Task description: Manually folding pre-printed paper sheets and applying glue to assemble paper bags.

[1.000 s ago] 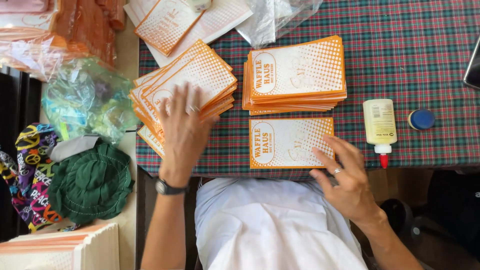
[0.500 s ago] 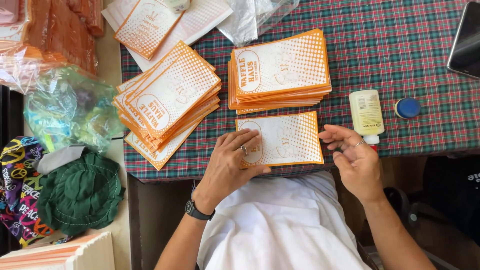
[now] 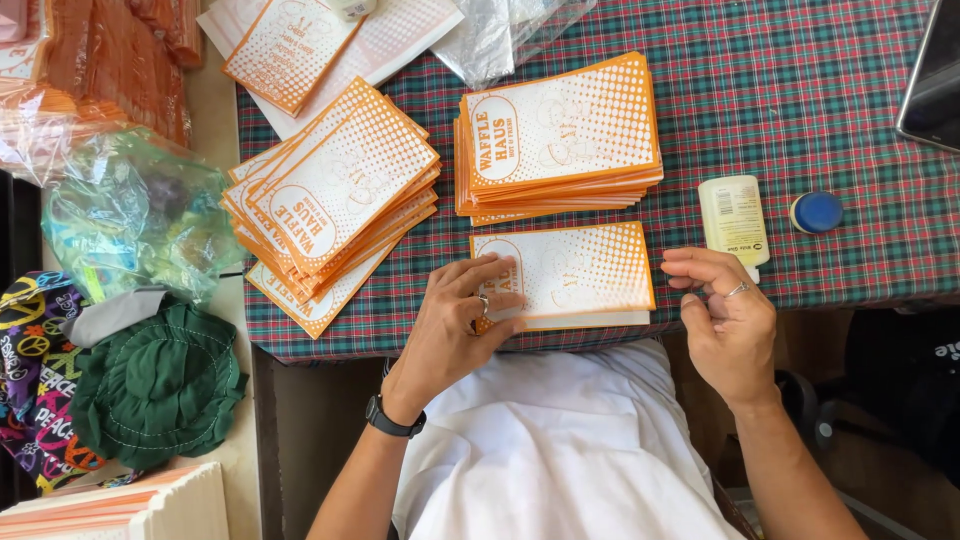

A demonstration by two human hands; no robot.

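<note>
Nearest: white cloth garment (image 3: 550, 450) across the lap, black wristwatch (image 3: 392, 418) on the left wrist.

Just beyond, at the near edge of the counter (image 3: 800, 90) under its green-and-red plaid cloth: one flat white paper bag with orange dotted print and orange border (image 3: 580, 270), lying alone. Left hand (image 3: 455, 320) laid flat over the bag's left end, fingers loosely spread, pressing down rather than pinching. Moved there within the last second, off the fanned stack of the same orange-and-white bags (image 3: 335, 195) at the left, which now sits untouched. Means the single bag is the piece being worked, pinned in place.

Right hand (image 3: 725, 320) just off the bag's right edge, apart from the paper, fingers curled in toward the thumb; cannot tell whether anything small is pinched there. A second ago down on the bag's right corner; lifted clear since.

Just beside that hand: small cream plastic bottle (image 3: 733, 220), nozzle toward the near edge, and next to it a round blue cap (image 3: 816, 211), off the bottle.

Farther back: squared-up stack of identical bags (image 3: 560, 130), touching nothing.

Off the counter at the left: dark green fabric hat (image 3: 155, 385) and crumpled clear plastic bag (image 3: 130, 215).

Farthest: loose printed sheets (image 3: 290, 45) and clear plastic wrap (image 3: 510, 30) at the far edge.
</note>
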